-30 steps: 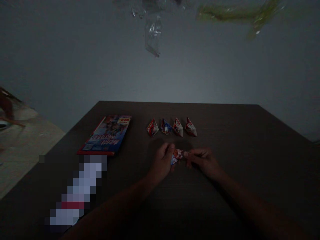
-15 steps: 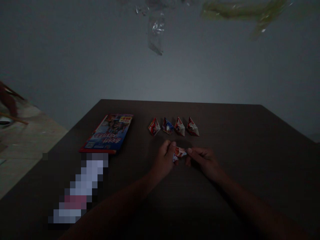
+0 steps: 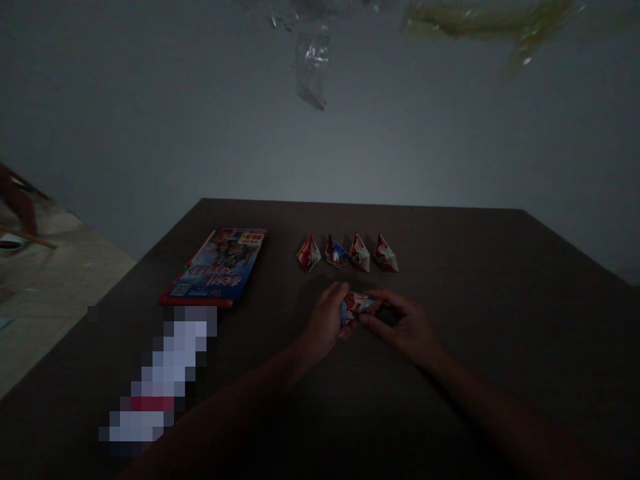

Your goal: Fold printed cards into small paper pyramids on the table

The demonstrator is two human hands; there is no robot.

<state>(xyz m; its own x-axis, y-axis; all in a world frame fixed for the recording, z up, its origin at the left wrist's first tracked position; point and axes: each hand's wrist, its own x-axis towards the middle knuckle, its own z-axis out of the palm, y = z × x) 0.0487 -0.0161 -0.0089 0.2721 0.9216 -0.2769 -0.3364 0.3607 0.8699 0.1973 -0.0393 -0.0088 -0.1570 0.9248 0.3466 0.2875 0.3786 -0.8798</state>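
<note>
Between my hands, just above the dark table (image 3: 470, 267), is a small folded piece of printed paper (image 3: 356, 303) in red, white and blue. My left hand (image 3: 327, 320) is closed on its left side, thumb on top. On the right side, the thumb and fingers of my right hand (image 3: 403, 323) pinch the paper's edge. Beyond them stands a row of several folded paper boats: a red one (image 3: 309, 255) at the left, a blue one (image 3: 336, 253) beside it, and red-and-white ones (image 3: 359, 255) to the right.
A stack of glossy printed booklets (image 3: 215, 267) lies on the table's left. Nearer me is a pale blurred-out strip (image 3: 170, 367). Behind the table rises a grey wall (image 3: 400, 133) with clear plastic (image 3: 313, 63) on it. Part of another person's arm (image 3: 17, 200) shows far left.
My right hand has shifted its grip, its thumb now lower and its fingers along the paper's upper right edge. The paper has turned slightly, showing more blue. The boats and booklets have stayed put.
</note>
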